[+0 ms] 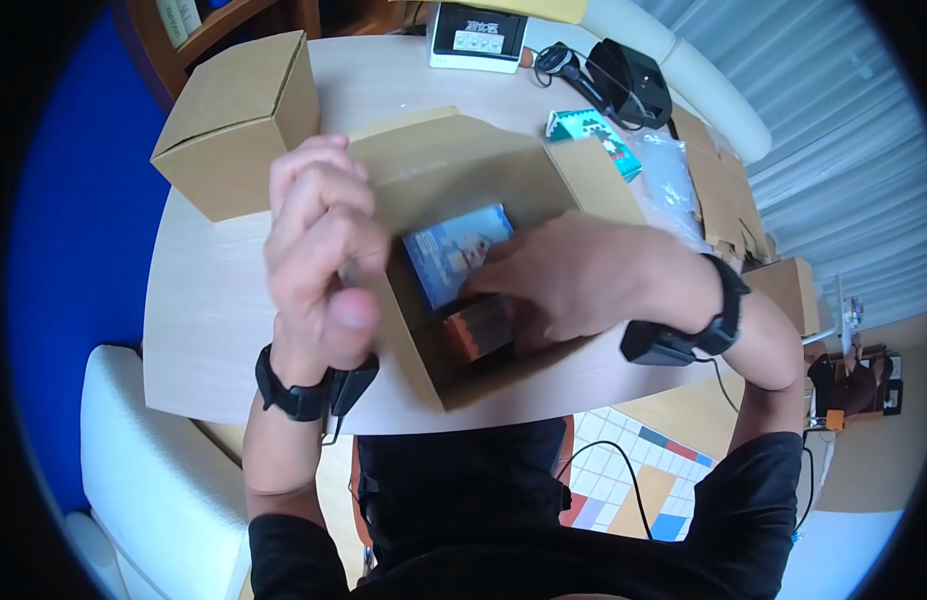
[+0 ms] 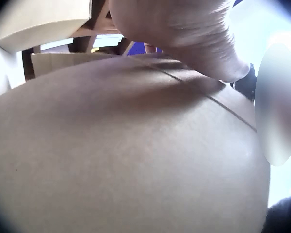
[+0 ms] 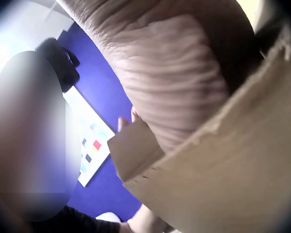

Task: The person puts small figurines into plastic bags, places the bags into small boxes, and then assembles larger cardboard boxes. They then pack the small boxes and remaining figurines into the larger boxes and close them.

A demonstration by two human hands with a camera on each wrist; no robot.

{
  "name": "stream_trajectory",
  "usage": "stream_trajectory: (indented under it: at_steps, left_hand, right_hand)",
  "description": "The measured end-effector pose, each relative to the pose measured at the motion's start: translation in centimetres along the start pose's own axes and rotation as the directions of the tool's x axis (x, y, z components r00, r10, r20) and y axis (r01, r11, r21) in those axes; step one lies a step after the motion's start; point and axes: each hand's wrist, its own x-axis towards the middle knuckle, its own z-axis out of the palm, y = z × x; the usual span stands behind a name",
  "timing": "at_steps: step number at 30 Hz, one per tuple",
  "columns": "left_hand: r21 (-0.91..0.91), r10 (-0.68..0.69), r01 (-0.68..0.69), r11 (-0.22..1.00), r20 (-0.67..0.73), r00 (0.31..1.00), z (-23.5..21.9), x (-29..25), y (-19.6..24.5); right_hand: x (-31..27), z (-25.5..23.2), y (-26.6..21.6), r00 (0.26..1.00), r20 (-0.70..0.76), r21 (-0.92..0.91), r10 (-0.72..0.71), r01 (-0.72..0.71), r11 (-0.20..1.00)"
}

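An open cardboard box (image 1: pixel 413 345) stands tilted at the table's front, its flaps up. My left hand (image 1: pixel 323 235) grips its left edge with curled fingers, the thumb toward me. In the left wrist view the box wall (image 2: pixel 136 160) fills most of the picture below the hand. My right hand (image 1: pixel 583 270) reaches down inside, over the right wall. Its fingers hold a small orange-and-black box (image 1: pixel 473 330), partly hidden by the hand. A blue-and-white picture box (image 1: pixel 448 250) lies beside it in the carton. The right wrist view shows the right palm (image 3: pixel 169 73) behind the cardboard edge.
Another cardboard box (image 1: pixel 233 120) stands at the back left. Behind the open box are a teal picture box (image 1: pixel 598 140), a barcode scanner (image 1: pixel 578 80), a black device (image 1: pixel 633 85) and a white screen unit (image 1: pixel 476 40). Clear plastic wrap (image 1: pixel 668 170) and flattened cardboard (image 1: pixel 718 190) lie at right.
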Motion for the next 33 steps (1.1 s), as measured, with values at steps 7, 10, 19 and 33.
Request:
stream_trajectory:
  at_steps: [7,10,19,33]
  left_hand:
    - [-0.38,-0.178,0.16,0.911,-0.013,0.984,-0.2,-0.7,-0.8]
    - [-0.408,-0.195,0.165,0.898,-0.033,0.98,-0.2,-1.0,-1.1]
    - [-0.622,-0.269,0.102,0.777,-0.182,0.946,-0.3,-1.1,-0.9]
    - [-0.617,-0.264,0.139,0.775,-0.116,0.958,0.2,-0.6,-0.5]
  right_hand:
    - [0.4,2.8,-0.2,0.993,-0.087,-0.189,-0.082,0.064,0.98]
    - [-0.5,1.3,-0.4,0.988,-0.137,-0.036,-0.071,0.067,0.997]
    - [-6.0,-2.6,5.5,0.595,-0.756,0.615,0.274,0.502,0.608]
    - [-6.4,2.4,20.1,0.513,-0.371,0.849,0.774,-0.149,0.506]
